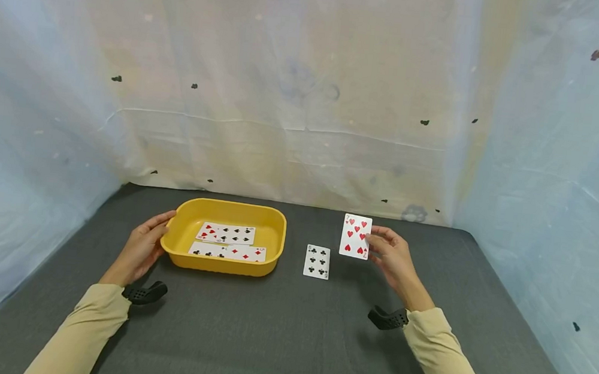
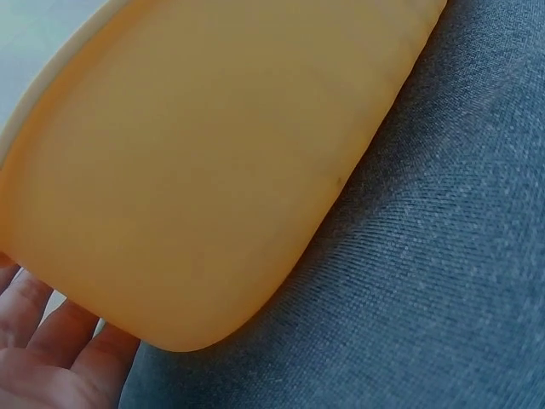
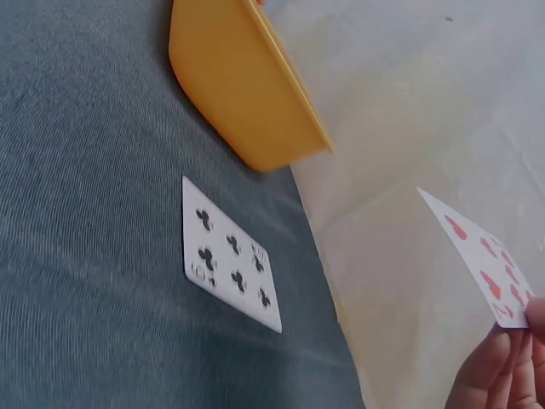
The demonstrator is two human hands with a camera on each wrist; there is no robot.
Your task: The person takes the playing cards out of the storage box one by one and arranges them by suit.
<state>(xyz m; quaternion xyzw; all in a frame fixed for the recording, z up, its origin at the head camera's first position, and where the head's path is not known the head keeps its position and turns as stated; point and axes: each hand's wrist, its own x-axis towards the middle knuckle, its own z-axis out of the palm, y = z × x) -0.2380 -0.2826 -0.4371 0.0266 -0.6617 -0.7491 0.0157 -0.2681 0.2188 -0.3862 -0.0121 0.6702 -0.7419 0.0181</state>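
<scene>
My right hand (image 1: 392,257) pinches a seven of hearts playing card (image 1: 355,236) by its right edge, face showing, raised above the table. In the right wrist view the thumb and fingers (image 3: 498,366) grip one end of that card. A six of clubs (image 1: 316,261) lies face up on the cloth between the tray and my right hand. With my left hand (image 1: 143,244) I hold the left end of a yellow plastic tray (image 1: 222,267), fingers against its outer wall. Inside the tray, several overlapping cards lie face up in two rows, among them a spades card (image 1: 238,234) and a diamonds card (image 1: 247,253).
Dark grey cloth (image 1: 263,334) covers the table. Pale patterned sheeting (image 1: 308,91) hangs behind the table and along both sides. Each wrist wears a black band-like device, the left one (image 1: 145,292) close to the cloth.
</scene>
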